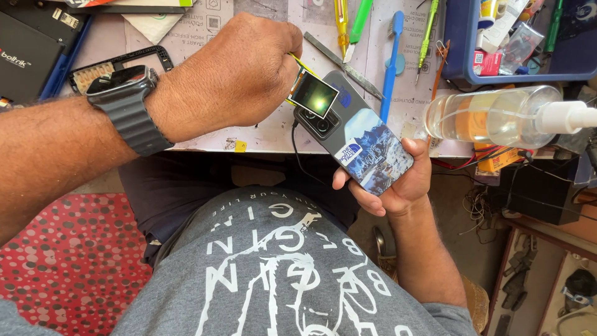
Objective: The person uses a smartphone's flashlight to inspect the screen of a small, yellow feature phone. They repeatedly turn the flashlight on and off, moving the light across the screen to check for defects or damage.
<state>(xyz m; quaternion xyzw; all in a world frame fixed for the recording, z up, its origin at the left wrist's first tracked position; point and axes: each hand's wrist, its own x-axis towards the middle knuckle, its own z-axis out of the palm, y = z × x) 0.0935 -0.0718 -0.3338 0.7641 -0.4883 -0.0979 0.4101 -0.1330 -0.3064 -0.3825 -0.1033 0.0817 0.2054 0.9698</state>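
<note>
My right hand holds a smartphone back-side up over my lap, at the workbench edge. The phone's back shows a mountain picture and a dark camera block at its upper end. My left hand, with a dark smartwatch on the wrist, reaches across from the left. Its fingers pinch a small square glossy module with a yellow strip behind it, held right over the phone's camera block. A thin black cable hangs from the phone's top end.
On the bench lie a blue toothbrush, green and yellow screwdrivers, a metal strip and a black phone frame. A clear spray bottle lies at right below a blue tray. A red dotted mat covers the floor at left.
</note>
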